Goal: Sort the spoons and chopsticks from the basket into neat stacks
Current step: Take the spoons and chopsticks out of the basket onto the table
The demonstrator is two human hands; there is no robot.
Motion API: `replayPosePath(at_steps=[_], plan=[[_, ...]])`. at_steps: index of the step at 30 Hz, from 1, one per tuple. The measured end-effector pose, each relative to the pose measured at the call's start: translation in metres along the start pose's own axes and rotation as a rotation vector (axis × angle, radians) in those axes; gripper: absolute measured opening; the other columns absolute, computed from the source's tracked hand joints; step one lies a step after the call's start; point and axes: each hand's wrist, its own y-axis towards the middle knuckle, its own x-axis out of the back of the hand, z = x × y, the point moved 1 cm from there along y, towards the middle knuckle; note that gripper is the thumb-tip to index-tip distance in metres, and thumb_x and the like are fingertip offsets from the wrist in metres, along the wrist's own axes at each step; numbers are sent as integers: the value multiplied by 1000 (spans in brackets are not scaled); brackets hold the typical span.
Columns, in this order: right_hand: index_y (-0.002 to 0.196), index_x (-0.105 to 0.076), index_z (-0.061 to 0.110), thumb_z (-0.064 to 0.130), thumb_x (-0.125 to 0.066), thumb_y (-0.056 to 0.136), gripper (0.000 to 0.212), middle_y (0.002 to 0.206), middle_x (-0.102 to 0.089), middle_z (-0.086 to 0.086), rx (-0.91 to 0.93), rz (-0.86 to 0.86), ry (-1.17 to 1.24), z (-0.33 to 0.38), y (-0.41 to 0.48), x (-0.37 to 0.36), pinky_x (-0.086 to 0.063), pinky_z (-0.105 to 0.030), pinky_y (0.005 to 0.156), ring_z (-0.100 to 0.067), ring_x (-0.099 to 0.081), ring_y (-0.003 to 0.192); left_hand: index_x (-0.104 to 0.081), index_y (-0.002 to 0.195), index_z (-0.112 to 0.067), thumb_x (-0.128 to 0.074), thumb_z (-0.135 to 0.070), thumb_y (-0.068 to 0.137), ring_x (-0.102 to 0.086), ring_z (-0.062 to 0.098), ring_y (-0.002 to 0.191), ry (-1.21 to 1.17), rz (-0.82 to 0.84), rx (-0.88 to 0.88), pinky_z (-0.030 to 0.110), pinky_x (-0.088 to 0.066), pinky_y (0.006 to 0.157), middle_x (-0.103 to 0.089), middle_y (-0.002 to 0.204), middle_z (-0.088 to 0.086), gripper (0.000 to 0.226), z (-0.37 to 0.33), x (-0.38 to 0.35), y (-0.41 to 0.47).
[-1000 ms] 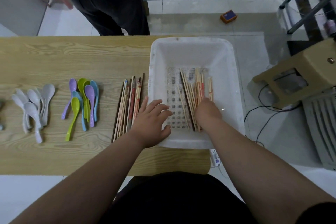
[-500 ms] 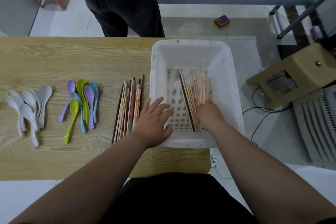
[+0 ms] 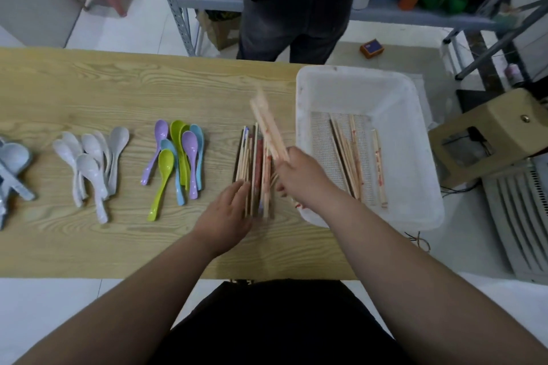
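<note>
Bare table (image 3: 103,92) lies open beyond the coloured spoons (image 3: 178,157) for you. The basket's wall (image 3: 302,127) blocks your right; the chopstick pile (image 3: 252,169) sits just beside it.

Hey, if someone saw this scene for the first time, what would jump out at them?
Probably the right hand holding a blurred bundle of pale wooden chopsticks above the chopstick stack on the wooden table, which the left hand steadies. Next, the bright purple, green and blue plastic spoons left of that stack, and the white plastic basket on the right with chopsticks inside.
</note>
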Motion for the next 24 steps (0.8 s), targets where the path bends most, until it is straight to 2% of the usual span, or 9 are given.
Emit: replayPosePath(at_steps=[4,8,10,13,15,17,19,22,24], plan=[[124,-55,10,27,-42,101,31,104,-67,-13,-142,43,-191,-8,11,-69,-56,-36,68,-29,-67,83,-50,136,4,-50,-36,73,-58,43,122,30,123,44,54,-55,90,-53,135,27,75,40,-6,-35],[130,-51,9,14,-41,101,32,128,-57,-14,-309,-90,-341,-15,27,-89,-47,-36,77,-34,-62,105,-55,135,4,-48,-40,72,-49,48,131,146,212,-62,61,-48,99,-55,139,25,77,60,-14,-43],[144,-39,10,17,-41,101,44,144,-44,-16,-320,-104,-429,-13,32,-93,-44,-42,91,-36,-53,124,-50,142,-1,-44,-44,73,-42,46,137,147,226,-65,60,-42,107,-49,146,20,81,59,-13,-42],[159,-9,11,23,-43,100,69,163,-12,-13,-270,-29,-547,-12,32,-101,-30,-47,115,-35,-24,146,-35,154,-11,-28,-53,73,-23,37,150,154,236,-31,53,-21,120,-31,160,13,91,51,-9,-39],[160,-2,11,22,-45,100,75,164,-3,-11,-265,18,-580,-16,31,-105,-24,-46,118,-35,-15,148,-34,154,-12,-25,-54,71,-21,37,150,170,233,-32,53,-18,120,-29,161,12,93,50,-8,-38],[160,3,10,20,-47,99,79,165,2,-11,-268,46,-608,-23,31,-111,-23,-44,120,-35,-14,149,-40,151,-11,-30,-52,72,-29,40,147,173,235,-45,54,-23,117,-37,157,15,90,53,-7,-37],[159,6,9,22,-49,100,82,166,6,-10,-273,66,-617,-27,31,-114,-22,-44,120,-34,-12,150,-35,154,-13,-36,-50,74,-25,37,149,191,265,-54,51,-21,119,-33,159,12,87,56,-6,-36],[160,3,10,32,-50,101,83,167,7,-8,-232,83,-603,-24,29,-107,-19,-45,122,-32,-5,153,-30,156,-15,-35,-47,76,-17,33,152,192,284,-38,48,-19,122,-26,163,9,86,57,-3,-35],[160,-2,11,36,-52,99,82,167,2,-7,-113,95,-615,-16,22,-97,-20,-43,122,-30,-7,153,-37,153,-14,-32,-46,74,-27,34,148,177,259,-42,49,-28,119,-33,159,10,85,56,1,-33]])
